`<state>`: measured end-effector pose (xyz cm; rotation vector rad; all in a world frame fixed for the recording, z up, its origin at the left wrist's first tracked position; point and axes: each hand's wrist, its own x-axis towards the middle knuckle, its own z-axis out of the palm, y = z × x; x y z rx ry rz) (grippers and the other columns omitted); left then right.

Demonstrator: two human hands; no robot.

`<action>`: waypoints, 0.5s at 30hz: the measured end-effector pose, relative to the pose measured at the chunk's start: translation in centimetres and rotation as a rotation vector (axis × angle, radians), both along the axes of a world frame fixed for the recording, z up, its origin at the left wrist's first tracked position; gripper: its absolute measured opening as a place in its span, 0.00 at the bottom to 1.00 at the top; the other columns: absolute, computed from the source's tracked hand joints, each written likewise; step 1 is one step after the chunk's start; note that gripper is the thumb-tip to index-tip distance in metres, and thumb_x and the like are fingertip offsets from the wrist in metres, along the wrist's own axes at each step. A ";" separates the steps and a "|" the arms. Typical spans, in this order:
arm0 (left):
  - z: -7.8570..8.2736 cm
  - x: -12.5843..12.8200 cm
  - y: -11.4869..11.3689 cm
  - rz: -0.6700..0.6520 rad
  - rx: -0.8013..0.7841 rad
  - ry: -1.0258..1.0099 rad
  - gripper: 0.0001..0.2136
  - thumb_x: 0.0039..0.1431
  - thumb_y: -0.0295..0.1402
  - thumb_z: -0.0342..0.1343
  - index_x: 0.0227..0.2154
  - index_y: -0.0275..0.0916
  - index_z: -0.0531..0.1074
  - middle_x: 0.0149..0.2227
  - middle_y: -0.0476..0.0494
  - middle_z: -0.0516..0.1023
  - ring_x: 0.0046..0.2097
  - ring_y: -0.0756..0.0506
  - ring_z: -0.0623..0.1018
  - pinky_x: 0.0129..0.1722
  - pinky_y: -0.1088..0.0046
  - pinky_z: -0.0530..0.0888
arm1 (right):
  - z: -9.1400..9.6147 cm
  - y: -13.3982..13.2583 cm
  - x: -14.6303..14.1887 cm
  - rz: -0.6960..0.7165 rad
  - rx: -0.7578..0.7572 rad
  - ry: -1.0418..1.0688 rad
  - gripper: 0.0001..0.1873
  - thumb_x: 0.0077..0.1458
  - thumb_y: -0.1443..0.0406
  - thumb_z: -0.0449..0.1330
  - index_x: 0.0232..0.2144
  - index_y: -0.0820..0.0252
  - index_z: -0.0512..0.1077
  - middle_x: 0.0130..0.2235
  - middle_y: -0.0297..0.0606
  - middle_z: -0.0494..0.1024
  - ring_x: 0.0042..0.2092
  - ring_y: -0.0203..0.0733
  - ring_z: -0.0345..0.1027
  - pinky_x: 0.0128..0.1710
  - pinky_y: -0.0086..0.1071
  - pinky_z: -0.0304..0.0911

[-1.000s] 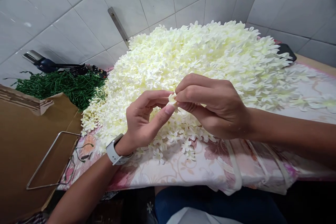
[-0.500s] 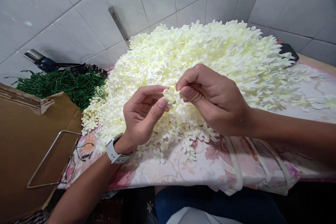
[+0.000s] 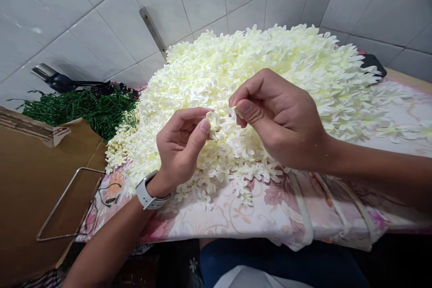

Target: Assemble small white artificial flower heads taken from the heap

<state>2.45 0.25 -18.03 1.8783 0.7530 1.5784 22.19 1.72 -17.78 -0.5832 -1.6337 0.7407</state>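
Between the thumb and fingers of my left hand (image 3: 184,146) is a small cream-white artificial flower (image 3: 212,122). My right hand (image 3: 280,121), just to its right, pinches a pale flower piece (image 3: 232,110), mostly covered by the fingertips. A narrow gap separates the two pieces. Both hands hover over the front of a large heap of white artificial flowers (image 3: 263,58). A white-strapped watch (image 3: 148,193) is on my left wrist.
Green plastic stems (image 3: 77,110) lie in a tangle at the left, behind a cardboard box (image 3: 43,180) with a bent metal wire (image 3: 60,200). A floral tablecloth (image 3: 216,220) covers the table. A dark phone-like object (image 3: 374,65) lies at the back right.
My right hand has moved slightly up and away from my left hand, and the flower pieces between them have come apart. My left hand has shifted a little to the left.
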 end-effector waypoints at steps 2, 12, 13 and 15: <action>0.1 0.1 0.1 0.003 -0.002 -0.011 0.06 0.66 0.31 0.64 0.44 0.42 0.82 0.38 0.47 0.83 0.31 0.53 0.80 0.32 0.78 0.80 | 0.0 0.0 0.0 -0.044 0.009 0.016 0.11 0.69 0.57 0.60 0.35 0.52 0.68 0.32 0.34 0.70 0.32 0.38 0.63 0.32 0.37 0.64; 0.1 0.2 -0.1 -0.012 0.053 0.019 0.08 0.66 0.27 0.63 0.45 0.41 0.82 0.36 0.48 0.82 0.34 0.55 0.80 0.35 0.83 0.79 | 0.0 0.0 0.0 -0.012 0.263 -0.135 0.07 0.63 0.61 0.67 0.42 0.54 0.73 0.42 0.39 0.77 0.42 0.43 0.69 0.38 0.39 0.68; 0.1 0.1 -0.1 -0.021 0.058 0.032 0.08 0.66 0.27 0.63 0.46 0.41 0.82 0.37 0.48 0.82 0.35 0.55 0.81 0.36 0.83 0.79 | 0.1 0.0 0.0 0.001 0.245 -0.121 0.07 0.63 0.61 0.68 0.40 0.54 0.73 0.40 0.38 0.77 0.41 0.42 0.69 0.37 0.39 0.68; 0.0 0.0 -0.3 -0.029 0.056 0.043 0.09 0.66 0.26 0.63 0.47 0.41 0.81 0.37 0.47 0.82 0.36 0.55 0.81 0.38 0.83 0.80 | 0.2 -0.1 -0.1 0.018 0.186 -0.088 0.07 0.62 0.62 0.68 0.37 0.54 0.73 0.37 0.36 0.76 0.38 0.40 0.69 0.37 0.38 0.68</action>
